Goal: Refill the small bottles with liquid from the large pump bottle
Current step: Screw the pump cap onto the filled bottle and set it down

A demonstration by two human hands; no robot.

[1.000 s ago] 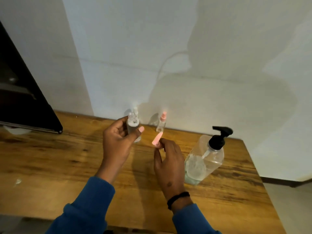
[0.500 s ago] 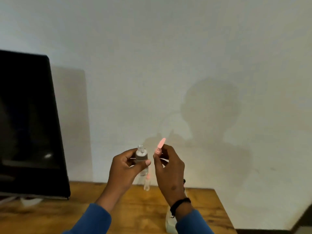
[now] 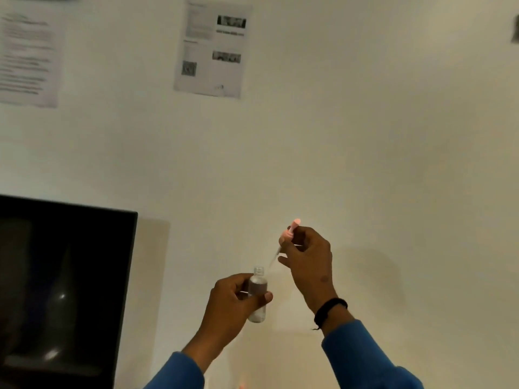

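Note:
My left hand [image 3: 231, 300] grips a small clear bottle [image 3: 257, 294] upright in the air, its neck open and uncapped. Up and to the right of it, my right hand [image 3: 307, 258] pinches a pink spray cap [image 3: 290, 230]; the cap's thin clear tube [image 3: 273, 256] slants down toward the bottle's mouth without entering it. The large pump bottle, the table and the other small bottle are out of view below the frame.
A dark monitor [image 3: 61, 287] fills the lower left. On the white wall hang a printed sheet [image 3: 212, 49] at the top centre and another sheet [image 3: 26, 58] at the upper left.
The view has tilted upward, so the table and pump bottle have dropped out of sight. Both hands rose, and the pink cap with its tube came away, higher above the bottle's mouth.

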